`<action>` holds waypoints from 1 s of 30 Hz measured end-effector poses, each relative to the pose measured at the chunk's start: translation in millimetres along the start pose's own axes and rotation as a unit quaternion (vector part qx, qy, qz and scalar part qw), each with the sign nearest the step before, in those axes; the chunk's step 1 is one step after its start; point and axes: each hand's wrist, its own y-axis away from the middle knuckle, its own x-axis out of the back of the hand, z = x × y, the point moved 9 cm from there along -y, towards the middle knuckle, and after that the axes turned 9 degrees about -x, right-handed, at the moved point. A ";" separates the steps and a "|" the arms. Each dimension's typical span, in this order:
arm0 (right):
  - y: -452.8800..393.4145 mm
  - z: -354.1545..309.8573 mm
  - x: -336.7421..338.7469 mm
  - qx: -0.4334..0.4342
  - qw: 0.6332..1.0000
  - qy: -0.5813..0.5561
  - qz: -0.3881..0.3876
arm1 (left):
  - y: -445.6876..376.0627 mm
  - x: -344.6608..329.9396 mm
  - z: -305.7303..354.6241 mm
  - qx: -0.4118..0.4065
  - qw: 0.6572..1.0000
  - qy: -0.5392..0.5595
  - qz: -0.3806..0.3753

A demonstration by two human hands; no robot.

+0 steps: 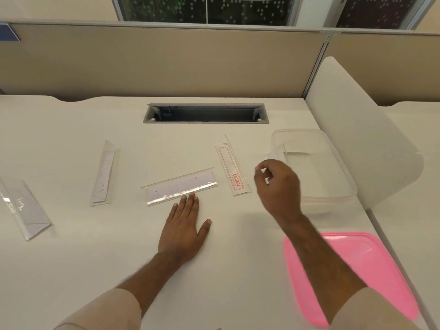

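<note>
Clear sign holder mid-bench. Left hand flat, fingertips touching its near edge. Right hand raised between red-printed holder and clear tub, fingers curled; can't tell if the grip holds anything. Risk: slick acrylic skids under flat push, strikes red-printed holder.

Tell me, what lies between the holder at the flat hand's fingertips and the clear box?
Head view: a red-printed clear sleeve lies there, then the right hand, fingers curled.

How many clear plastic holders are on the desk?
4: far-left holder, left-centre holder, middle holder at the left hand, red-printed holder by the right hand. Another may lie in the clear box.
</note>
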 end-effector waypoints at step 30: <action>54.4 29.3 6.1 -0.043 0.999 0.009 0.008 | 2.2 30.4 -5.5 0.073 0.964 0.240 0.083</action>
